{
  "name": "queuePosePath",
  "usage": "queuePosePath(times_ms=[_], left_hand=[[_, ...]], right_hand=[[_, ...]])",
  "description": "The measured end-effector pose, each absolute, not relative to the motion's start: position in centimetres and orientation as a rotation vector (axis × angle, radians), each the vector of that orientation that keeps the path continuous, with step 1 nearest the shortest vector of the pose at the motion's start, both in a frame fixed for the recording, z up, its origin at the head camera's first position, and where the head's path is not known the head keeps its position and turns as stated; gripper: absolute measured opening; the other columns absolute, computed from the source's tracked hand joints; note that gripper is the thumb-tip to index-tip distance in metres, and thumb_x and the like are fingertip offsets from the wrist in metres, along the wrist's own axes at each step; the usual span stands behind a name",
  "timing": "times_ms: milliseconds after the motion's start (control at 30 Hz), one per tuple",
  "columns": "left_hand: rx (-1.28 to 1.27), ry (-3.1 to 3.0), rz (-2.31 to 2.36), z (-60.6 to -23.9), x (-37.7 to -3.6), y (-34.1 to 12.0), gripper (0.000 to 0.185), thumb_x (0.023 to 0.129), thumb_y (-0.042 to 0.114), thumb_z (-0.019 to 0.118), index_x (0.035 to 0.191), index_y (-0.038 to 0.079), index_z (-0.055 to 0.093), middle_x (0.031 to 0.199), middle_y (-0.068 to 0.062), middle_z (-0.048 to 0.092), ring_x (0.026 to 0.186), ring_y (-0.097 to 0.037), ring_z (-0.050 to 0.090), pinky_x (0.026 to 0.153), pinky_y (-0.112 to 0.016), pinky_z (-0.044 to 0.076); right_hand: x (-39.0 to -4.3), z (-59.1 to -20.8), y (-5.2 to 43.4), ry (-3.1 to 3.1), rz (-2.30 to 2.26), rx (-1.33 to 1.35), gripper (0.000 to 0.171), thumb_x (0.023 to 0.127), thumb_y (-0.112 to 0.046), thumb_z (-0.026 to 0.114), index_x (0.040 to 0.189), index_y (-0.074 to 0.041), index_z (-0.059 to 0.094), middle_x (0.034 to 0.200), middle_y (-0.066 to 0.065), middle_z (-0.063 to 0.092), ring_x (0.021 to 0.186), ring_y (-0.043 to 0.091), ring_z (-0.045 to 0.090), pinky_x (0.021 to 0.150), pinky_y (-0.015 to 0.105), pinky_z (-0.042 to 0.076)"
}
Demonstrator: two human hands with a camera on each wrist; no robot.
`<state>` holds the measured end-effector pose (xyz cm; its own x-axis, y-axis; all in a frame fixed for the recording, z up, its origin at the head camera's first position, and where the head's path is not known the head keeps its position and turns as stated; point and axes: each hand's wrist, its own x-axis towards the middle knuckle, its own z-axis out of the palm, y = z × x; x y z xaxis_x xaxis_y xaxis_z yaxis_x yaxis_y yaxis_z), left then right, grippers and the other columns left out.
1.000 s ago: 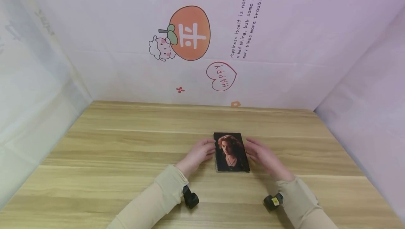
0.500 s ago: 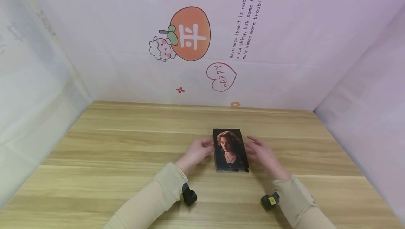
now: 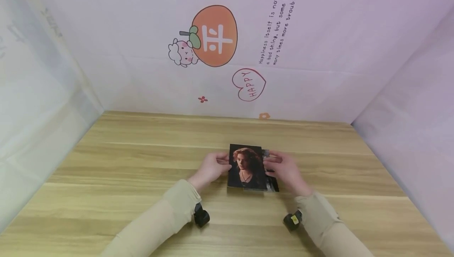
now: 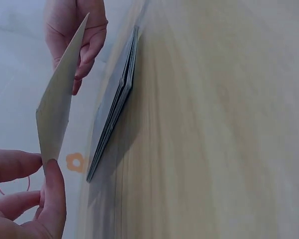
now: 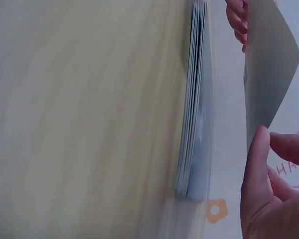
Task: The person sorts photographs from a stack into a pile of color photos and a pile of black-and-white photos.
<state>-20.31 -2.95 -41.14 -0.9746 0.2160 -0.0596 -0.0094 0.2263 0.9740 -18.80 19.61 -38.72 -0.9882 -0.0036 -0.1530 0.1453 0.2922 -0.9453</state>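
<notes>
A portrait photo card [image 3: 246, 166] is lifted off a stack of photo cards [image 3: 272, 185] that lies flat on the wooden table [image 3: 142, 162]. My left hand [image 3: 211, 167] pinches the card's left edge and my right hand [image 3: 283, 169] pinches its right edge. In the left wrist view the card's pale back [image 4: 60, 99] is tilted above the stack [image 4: 114, 107], with my left hand [image 4: 44, 162] pinching its near corner and the right hand [image 4: 79, 35] at its far side. The right wrist view shows the card [image 5: 266, 74] held beside the stack [image 5: 194, 104] by my right hand [image 5: 266, 137].
Pale pink cloth walls with an orange fruit drawing [image 3: 214, 36] and a "HAPPY" heart [image 3: 249, 85] enclose the table on three sides. Small black cameras sit on my left wrist [image 3: 201, 217] and right wrist [image 3: 292, 222].
Both hands closed on the top card's edges, lifted it from the stack and carried it slightly left, uncovering the stack's right side.
</notes>
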Motion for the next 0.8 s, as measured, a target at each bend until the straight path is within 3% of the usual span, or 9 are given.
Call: queuePosePath(times_ms=[400, 633, 800], left_hand=[[0.104, 2.361, 1.763, -40.4, -20.1, -7.9, 0.046, 0.084, -0.005, 0.062, 0.129, -0.008, 0.052, 0.114, -0.020, 0.064, 0.101, -0.028, 0.064, 0.074, -0.029, 0.059], [0.179, 2.489, 1.686, -38.9, -19.4, -12.1, 0.045, 0.086, -0.005, 0.060, 0.129, -0.012, 0.050, 0.113, -0.026, 0.062, 0.102, -0.032, 0.064, 0.076, -0.030, 0.058], [0.200, 2.586, 1.635, -38.1, -19.1, -15.0, 0.042, 0.087, -0.003, 0.060, 0.127, -0.013, 0.051, 0.113, -0.027, 0.062, 0.104, -0.035, 0.063, 0.078, -0.029, 0.058]], right_hand=[[-18.9, -38.1, 14.7, 2.294, -1.859, 0.145, 0.045, 0.089, 0.005, 0.055, 0.133, 0.003, 0.048, 0.104, 0.015, 0.063, 0.078, 0.010, 0.063, 0.065, 0.022, 0.058], [-18.8, -37.5, 10.6, 2.264, -1.947, 0.108, 0.045, 0.087, 0.004, 0.058, 0.131, -0.001, 0.052, 0.099, 0.012, 0.061, 0.075, 0.011, 0.062, 0.065, 0.025, 0.059], [-19.1, -37.4, 7.5, 2.201, -2.044, 0.058, 0.044, 0.086, 0.007, 0.057, 0.130, 0.003, 0.053, 0.094, 0.010, 0.061, 0.075, 0.010, 0.060, 0.063, 0.025, 0.058]])
